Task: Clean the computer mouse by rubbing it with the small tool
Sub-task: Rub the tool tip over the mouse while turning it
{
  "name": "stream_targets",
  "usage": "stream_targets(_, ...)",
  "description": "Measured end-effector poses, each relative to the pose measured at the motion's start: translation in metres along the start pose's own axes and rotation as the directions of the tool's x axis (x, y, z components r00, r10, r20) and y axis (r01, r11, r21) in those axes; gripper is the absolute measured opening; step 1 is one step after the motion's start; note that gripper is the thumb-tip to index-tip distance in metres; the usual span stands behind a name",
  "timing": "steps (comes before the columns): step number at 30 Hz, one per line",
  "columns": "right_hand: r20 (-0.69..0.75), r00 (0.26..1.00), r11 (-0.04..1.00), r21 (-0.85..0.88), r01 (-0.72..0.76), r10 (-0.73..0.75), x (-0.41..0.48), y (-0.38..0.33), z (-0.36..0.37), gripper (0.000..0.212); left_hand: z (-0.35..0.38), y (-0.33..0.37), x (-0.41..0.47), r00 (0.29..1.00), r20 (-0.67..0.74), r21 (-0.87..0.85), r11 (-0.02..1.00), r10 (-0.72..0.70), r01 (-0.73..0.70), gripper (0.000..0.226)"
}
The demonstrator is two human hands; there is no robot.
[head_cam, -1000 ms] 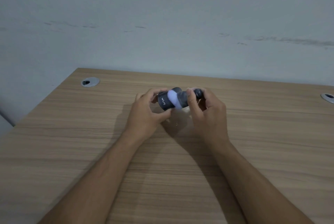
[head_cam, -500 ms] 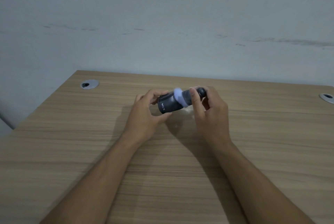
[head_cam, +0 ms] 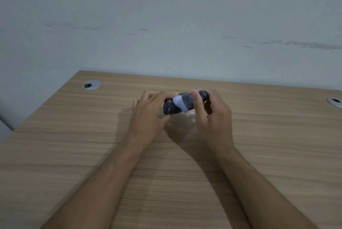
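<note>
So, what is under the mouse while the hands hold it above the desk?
Under the mouse the wooden desk shows only shadow and a pale glare. The left hand and right hand cover its ends. The white tool lies against it; its underside is hidden.

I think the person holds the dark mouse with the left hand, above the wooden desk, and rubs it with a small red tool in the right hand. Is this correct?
Not quite: the tool is pale, whitish-lilac, not red, as the head view shows. The rest holds: the left hand holds the dark mouse above the wooden desk, and the right hand rubs it with the tool.
</note>
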State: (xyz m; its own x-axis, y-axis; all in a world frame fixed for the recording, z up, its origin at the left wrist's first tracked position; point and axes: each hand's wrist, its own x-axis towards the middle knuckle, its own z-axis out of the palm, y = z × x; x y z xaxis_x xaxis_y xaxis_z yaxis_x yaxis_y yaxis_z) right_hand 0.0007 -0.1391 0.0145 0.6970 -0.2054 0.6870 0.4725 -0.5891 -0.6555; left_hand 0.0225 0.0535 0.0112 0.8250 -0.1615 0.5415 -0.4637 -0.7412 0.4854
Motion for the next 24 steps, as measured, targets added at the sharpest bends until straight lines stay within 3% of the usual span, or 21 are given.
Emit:
stream_targets(6,-0.108,0.972,0.978,0.053,-0.204,0.209,0.006,0.005,-0.009,0.017,-0.001,0.001,0.003,0.987,-0.066,0.154,0.979,0.148,-0.136,0.055)
stream_targets(11,-0.090,0.995,0.999,0.032,-0.029,0.032,0.003,-0.010,-0.003,0.025,0.001,0.007,0.004,0.963,-0.059,0.310,0.922,0.262,-0.232,0.048)
stream_targets(18,-0.133,0.973,0.979,-0.052,-0.199,0.190,0.012,0.010,-0.015,0.021,0.004,0.007,-0.001,0.934,-0.075,0.352,0.885,0.349,-0.303,0.060)
stream_targets(24,-0.082,0.993,0.996,0.028,-0.080,0.082,0.004,-0.005,-0.015,0.025,0.004,0.007,-0.001,0.926,-0.111,0.346,0.887,0.362,-0.306,0.061)
